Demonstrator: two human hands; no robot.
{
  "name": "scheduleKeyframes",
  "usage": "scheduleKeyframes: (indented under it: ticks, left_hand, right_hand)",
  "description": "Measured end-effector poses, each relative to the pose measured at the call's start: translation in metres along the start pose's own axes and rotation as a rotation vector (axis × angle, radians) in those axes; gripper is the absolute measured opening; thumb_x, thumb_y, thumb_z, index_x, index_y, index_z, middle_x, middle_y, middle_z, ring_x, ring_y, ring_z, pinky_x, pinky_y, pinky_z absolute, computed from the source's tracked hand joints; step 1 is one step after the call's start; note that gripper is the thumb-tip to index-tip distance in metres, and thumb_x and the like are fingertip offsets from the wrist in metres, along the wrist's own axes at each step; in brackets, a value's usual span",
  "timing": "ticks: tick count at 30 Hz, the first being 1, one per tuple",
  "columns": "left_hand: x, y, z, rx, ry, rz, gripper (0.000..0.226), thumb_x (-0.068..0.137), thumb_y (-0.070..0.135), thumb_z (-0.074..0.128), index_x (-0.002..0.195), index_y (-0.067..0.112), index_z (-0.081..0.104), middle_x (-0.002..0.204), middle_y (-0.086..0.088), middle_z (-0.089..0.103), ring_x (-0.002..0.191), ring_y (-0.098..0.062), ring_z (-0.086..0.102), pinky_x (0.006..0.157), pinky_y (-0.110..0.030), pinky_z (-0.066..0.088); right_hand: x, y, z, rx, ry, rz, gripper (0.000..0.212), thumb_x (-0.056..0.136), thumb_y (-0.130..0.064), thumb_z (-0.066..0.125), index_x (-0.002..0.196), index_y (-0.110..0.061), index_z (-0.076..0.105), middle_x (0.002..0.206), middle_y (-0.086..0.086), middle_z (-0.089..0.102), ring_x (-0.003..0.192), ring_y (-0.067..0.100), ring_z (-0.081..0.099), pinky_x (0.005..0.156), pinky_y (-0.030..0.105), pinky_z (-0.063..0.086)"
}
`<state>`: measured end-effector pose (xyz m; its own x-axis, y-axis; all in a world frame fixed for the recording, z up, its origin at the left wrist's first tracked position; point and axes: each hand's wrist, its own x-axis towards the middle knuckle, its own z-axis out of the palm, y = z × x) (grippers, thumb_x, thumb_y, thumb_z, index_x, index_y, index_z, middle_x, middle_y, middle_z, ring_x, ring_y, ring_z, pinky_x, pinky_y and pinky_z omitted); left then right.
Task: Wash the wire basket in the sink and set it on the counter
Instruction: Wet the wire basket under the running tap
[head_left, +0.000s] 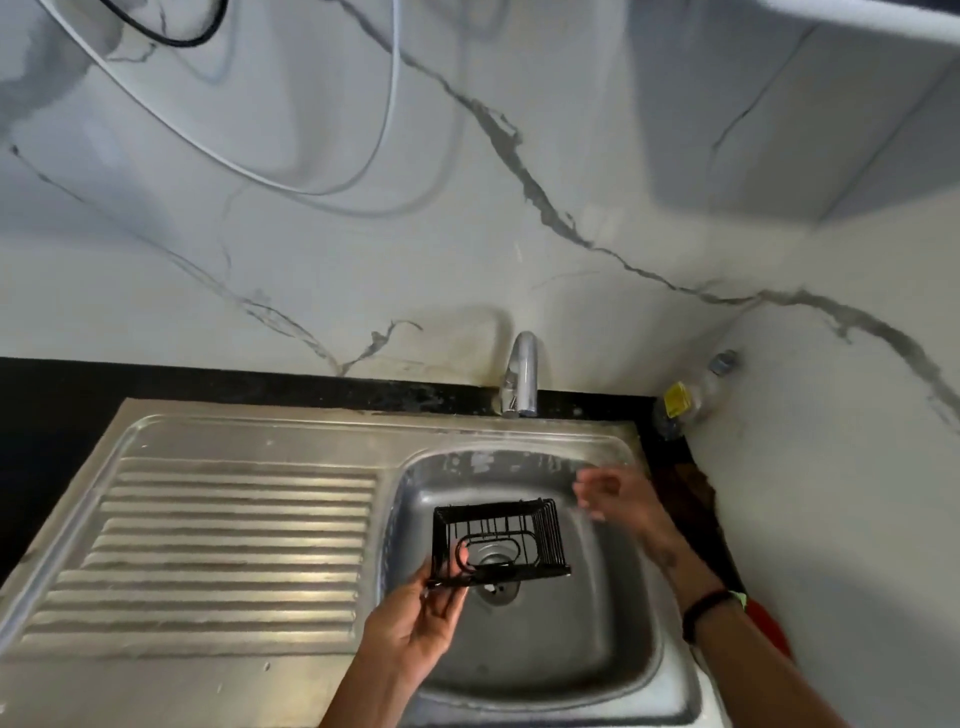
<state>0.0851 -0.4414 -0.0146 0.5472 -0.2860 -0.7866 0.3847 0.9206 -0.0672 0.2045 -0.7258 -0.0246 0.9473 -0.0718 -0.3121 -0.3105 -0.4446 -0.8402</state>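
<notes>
A small black wire basket (500, 543) hangs over the steel sink (613, 639), above the drain. My left hand (415, 623) grips its near left corner from below. My right hand (621, 501) hovers to the right of the basket, blurred, fingers apart, not touching it. The chrome tap (522, 374) stands behind the basin, and I see no water running from it.
A ribbed steel drainboard (228, 551) lies to the left of the basin. Black counter (47, 426) runs along the left and back. A plastic bottle (685, 400) leans in the right corner against the marble wall. Cables hang on the wall above.
</notes>
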Motion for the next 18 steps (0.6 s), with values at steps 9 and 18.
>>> scheduleKeyframes:
  ticks: [9, 18]
  left_hand:
    - [-0.001, 0.004, -0.007, -0.055, 0.012, 0.048, 0.03, 0.1, 0.007, 0.059, 0.125, -0.009, 0.061, 0.098, -0.03, 0.075, 0.066, -0.032, 0.078, 0.064, -0.049, 0.062]
    - [-0.003, 0.002, -0.005, -0.037, 0.073, 0.127, 0.023, 0.101, 0.004, 0.057, 0.117, -0.012, 0.061, 0.104, -0.033, 0.073, 0.067, -0.033, 0.078, 0.064, -0.048, 0.06]
  right_hand:
    - [0.102, -0.093, 0.068, 0.406, 0.004, 0.161, 0.015, 0.086, 0.003, 0.074, 0.095, -0.009, 0.074, 0.104, 0.019, 0.074, 0.093, 0.031, 0.072, 0.098, 0.045, 0.056]
    - [0.136, -0.089, 0.092, 0.939, -0.093, 0.478, 0.039, 0.111, -0.014, 0.029, 0.101, 0.011, 0.057, 0.129, 0.032, 0.053, 0.104, 0.039, 0.07, 0.097, 0.047, 0.056]
